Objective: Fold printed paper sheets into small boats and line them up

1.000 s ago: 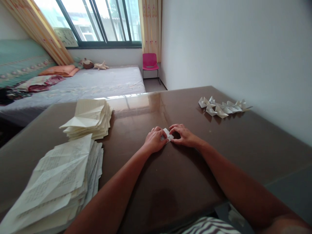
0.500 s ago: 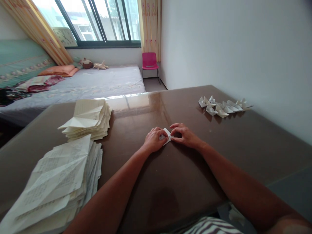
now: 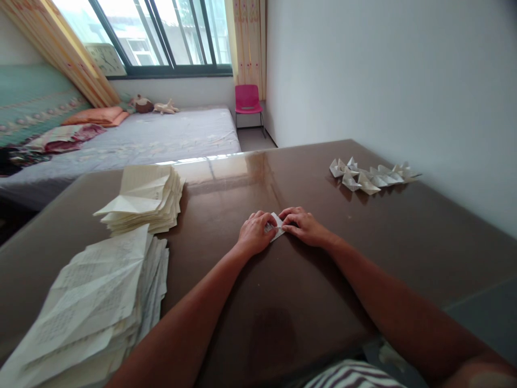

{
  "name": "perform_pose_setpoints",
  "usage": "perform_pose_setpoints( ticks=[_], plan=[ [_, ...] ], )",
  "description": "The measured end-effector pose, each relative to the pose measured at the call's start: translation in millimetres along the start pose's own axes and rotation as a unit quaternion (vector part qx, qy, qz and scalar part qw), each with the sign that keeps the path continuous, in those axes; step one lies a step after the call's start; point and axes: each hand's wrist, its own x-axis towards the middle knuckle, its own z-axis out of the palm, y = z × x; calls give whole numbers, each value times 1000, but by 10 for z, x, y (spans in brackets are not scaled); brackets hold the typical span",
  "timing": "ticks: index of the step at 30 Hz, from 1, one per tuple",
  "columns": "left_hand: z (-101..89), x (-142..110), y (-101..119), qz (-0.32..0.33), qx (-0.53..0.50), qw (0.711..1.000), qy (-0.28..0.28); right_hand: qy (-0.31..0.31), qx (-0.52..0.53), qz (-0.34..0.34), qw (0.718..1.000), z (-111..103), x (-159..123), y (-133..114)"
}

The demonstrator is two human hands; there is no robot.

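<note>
A small folded piece of paper (image 3: 277,228) lies on the brown table (image 3: 258,302) between my hands. My left hand (image 3: 255,231) is closed on its left side, with thumb and fingers pressing it down. At the right edge of the paper, my right hand (image 3: 304,225) pinches it between thumb and fingertips. Parts of the paper are hidden under my fingers. Several folded paper boats (image 3: 369,179) stand grouped at the far right of the table.
Two stacks of creased paper lie on the left: a yellowish stack (image 3: 141,196) farther back and a larger printed stack (image 3: 92,302) nearer. A white wall (image 3: 383,75) borders the right side. Beyond the table are a bed (image 3: 194,126) and a pink chair (image 3: 247,99).
The fingers of my right hand have drawn closer together and come down onto the paper's right edge. My left hand stays in place.
</note>
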Motion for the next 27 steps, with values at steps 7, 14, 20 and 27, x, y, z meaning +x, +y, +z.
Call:
perform_pose_setpoints(
  ticks=[7, 14, 20, 27],
  plan=[
    [-56, -79, 86, 35, 75, 997, 0, 48, -11, 28, 998, 52, 27, 9],
    [-189, -209, 330, 97, 210, 972, -39, 43, 1, -68, 997, 27, 49, 53],
    [-193, -276, 487, 98, 261, 957, -87, -4, -46, -143, 989, -20, 163, 47],
    [-217, -241, 393, 103, 277, 953, -63, -62, -60, -201, 976, -158, 316, 64]
  ],
)
